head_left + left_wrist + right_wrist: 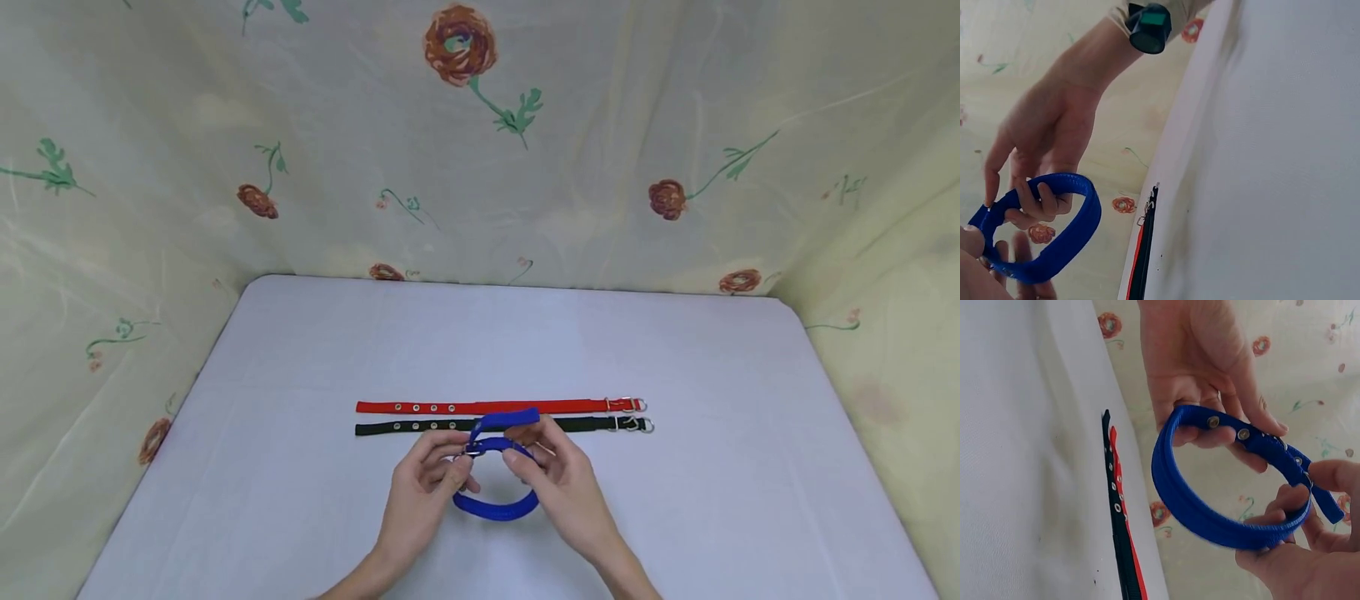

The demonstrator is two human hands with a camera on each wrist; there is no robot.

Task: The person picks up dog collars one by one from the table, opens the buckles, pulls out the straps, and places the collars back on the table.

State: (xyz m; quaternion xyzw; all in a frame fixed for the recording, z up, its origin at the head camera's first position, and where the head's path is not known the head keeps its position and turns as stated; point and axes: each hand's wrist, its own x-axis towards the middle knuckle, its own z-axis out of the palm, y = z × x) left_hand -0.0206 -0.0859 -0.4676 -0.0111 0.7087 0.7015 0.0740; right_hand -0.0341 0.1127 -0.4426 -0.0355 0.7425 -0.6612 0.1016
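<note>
A blue dog collar (497, 510) is bent into a loop and held up between both hands, its tail end standing out past the top of the loop in the head view. My left hand (422, 490) pinches it beside the metal buckle (474, 451). On the other side my right hand (564, 483) grips the strap near the tail, thumb and fingers on the webbing. Metal eyelets (1244, 434) show along the blue strap in the right wrist view, where the left hand's fingers reach inside the loop. Fingers partly hide the buckle.
Behind the hands, a red collar (525, 407) and a black collar (375, 430) lie straight and parallel on the white table (300, 350), buckles to the right. Flower-printed cloth (570, 167) surrounds the table at the back and sides.
</note>
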